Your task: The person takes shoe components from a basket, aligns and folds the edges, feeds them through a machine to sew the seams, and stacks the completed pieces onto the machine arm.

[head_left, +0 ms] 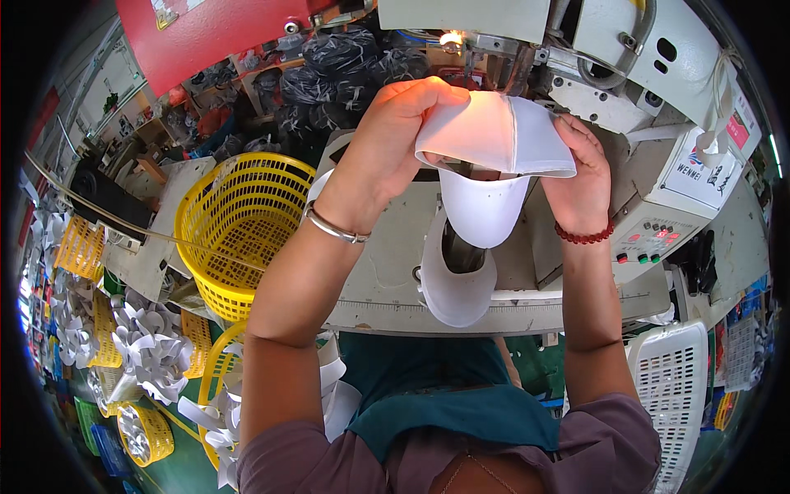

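Note:
Both of my hands hold up a white shoe upper (471,132) with a seam down its middle, close under the machine head (498,66). My left hand (401,123) pinches its left side, thumb along the top edge. Around the right end curl the fingers of my right hand (583,173). Directly below hangs another white upper (485,210), its rounded toe toward me. A further white upper (461,298) sits lower, at the table's front edge, with a dark metal part (465,249) showing inside its opening. An orange glow lights the held piece.
A yellow basket (189,226) stands left of the worktable (378,263). White pieces (222,416) fill another yellow basket at my left side. A control box (650,239) with buttons is on the right, above a white crate (671,395). Black bags (337,74) lie behind.

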A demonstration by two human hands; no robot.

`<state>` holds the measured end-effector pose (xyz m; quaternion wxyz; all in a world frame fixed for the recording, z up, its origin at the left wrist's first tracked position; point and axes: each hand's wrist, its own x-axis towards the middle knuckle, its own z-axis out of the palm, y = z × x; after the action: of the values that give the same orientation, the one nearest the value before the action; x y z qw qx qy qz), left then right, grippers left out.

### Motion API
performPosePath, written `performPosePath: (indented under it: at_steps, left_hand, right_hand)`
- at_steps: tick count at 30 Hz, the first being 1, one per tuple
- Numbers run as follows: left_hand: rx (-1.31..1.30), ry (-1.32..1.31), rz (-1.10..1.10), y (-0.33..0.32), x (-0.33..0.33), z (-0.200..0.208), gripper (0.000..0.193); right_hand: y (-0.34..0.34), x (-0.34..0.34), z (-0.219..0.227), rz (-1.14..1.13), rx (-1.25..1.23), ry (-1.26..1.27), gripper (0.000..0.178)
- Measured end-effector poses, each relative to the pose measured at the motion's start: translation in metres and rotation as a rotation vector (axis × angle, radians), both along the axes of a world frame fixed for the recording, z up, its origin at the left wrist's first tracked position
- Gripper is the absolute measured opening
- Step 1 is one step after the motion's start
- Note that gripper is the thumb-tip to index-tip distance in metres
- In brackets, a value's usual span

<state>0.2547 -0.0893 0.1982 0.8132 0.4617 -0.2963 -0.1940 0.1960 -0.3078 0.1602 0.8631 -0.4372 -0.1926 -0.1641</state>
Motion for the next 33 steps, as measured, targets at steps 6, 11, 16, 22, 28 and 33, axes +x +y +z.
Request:
performPosePath:
  at_steps: [6,11,16,22,28,33]
  left_hand:
    - [-0.013,0.025,-0.023,-0.006,0.009,-0.005,0.020]
    - [-0.062,0.070,-0.093,-0.007,0.015,-0.007,0.023]
    - [-0.035,0.098,-0.104,-0.006,0.016,-0.007,0.026]
    - [-0.034,0.085,-0.129,-0.005,0.012,-0.006,0.025]
    - [0.001,0.110,-0.082,-0.008,0.006,-0.003,0.030]
    - [-0.020,0.137,-0.097,-0.009,0.005,-0.004,0.031]
  right_hand:
    - [0.014,0.000,0.007,-0.028,0.132,0.151,0.012]
    - [0.015,0.003,0.008,0.090,0.104,0.144,0.013]
    - [0.015,0.002,0.008,0.086,0.092,0.144,0.014]
    - [0.015,0.002,0.007,0.060,0.072,0.149,0.014]
    - [0.015,0.001,0.006,0.094,0.066,0.134,0.014]
    - [0.016,0.001,0.006,0.123,0.108,0.168,0.018]
